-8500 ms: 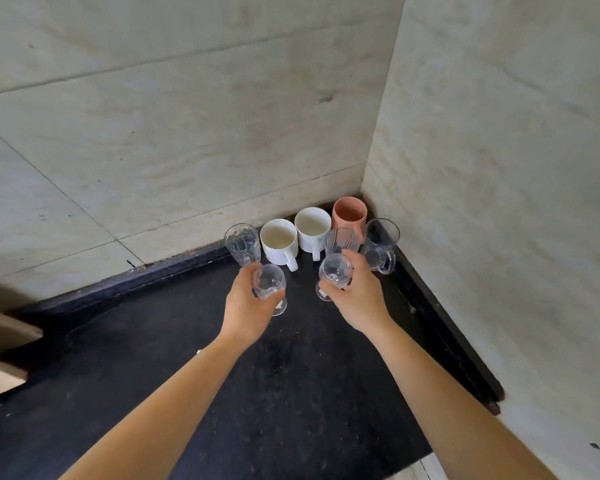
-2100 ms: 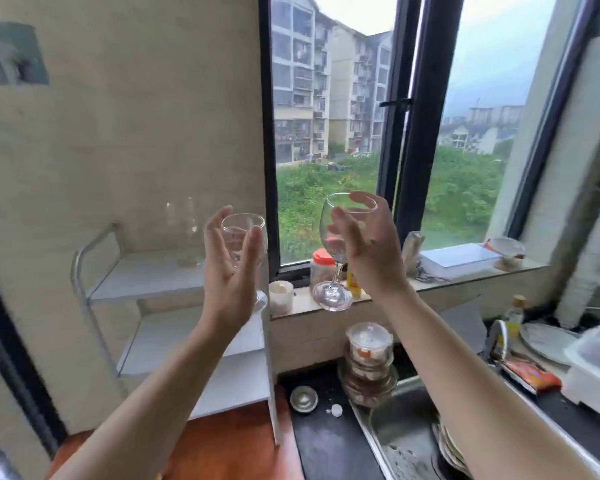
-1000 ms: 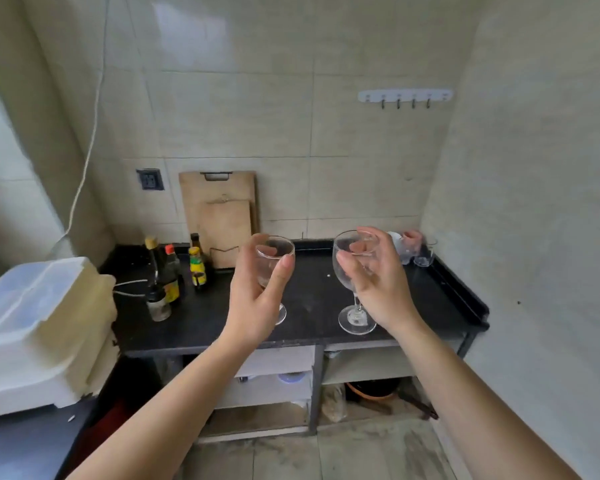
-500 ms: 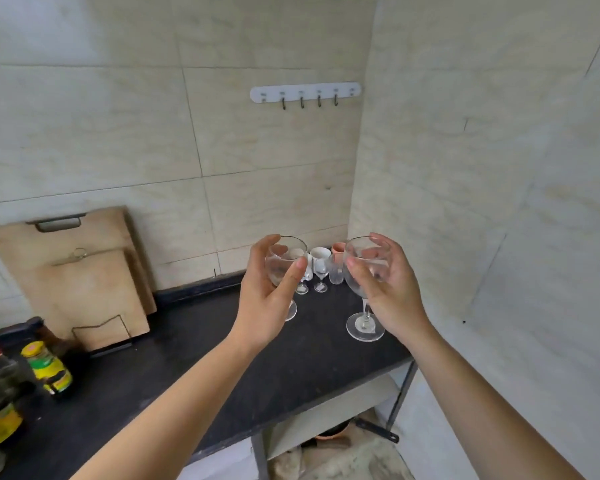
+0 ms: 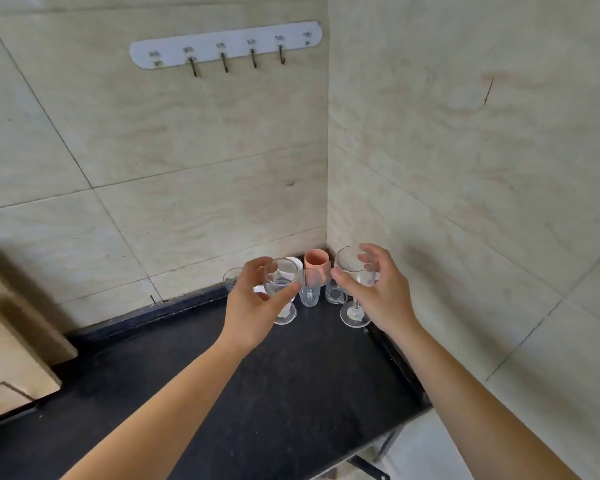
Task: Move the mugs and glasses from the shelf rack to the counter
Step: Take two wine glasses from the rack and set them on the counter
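Two empty stemmed glasses, upright above the black counter (image 5: 291,393): left hand (image 5: 253,306) grips the smaller glass (image 5: 280,285), right hand (image 5: 378,292) the taller glass (image 5: 352,271). Orange cup (image 5: 316,260) and clear tumblers (image 5: 309,287) in the far corner, apparently empty.

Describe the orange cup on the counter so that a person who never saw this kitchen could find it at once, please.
Follow the black counter to its far right corner, where the two tiled walls meet below the white hook rail. A small group of drinkware stands there, and the orange cup is at the very back, nearest the corner. It alone is opaque and salmon-orange; its neighbours are clear glass or white.
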`<control>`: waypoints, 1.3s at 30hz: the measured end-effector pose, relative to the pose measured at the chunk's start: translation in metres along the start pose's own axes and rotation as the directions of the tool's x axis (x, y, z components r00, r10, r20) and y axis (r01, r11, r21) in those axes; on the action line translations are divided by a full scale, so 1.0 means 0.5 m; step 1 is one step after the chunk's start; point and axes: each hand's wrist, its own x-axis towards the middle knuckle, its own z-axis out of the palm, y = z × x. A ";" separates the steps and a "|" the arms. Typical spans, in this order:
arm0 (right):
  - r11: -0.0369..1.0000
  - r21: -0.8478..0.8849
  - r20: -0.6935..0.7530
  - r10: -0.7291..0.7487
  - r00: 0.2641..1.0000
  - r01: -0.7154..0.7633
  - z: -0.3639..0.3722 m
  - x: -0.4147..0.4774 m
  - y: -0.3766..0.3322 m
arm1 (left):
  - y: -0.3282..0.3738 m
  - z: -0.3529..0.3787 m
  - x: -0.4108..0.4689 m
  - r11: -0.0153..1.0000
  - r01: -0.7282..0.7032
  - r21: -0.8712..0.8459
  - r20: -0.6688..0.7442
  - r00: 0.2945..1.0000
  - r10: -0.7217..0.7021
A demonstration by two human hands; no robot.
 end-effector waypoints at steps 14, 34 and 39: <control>0.946 -0.212 0.094 0.268 0.959 -0.244 0.085 0.128 0.265 | -0.284 0.144 0.154 0.945 0.223 0.238 0.207 0.939 -0.273; 0.879 -0.413 0.241 0.360 0.901 -0.241 0.256 0.215 0.411 | -0.471 0.209 0.245 0.881 0.305 0.361 0.267 0.872 -0.411; 0.873 -0.415 0.239 0.375 0.896 -0.255 0.263 0.227 0.405 | -0.478 0.206 0.252 0.885 0.307 0.350 0.267 0.873 -0.408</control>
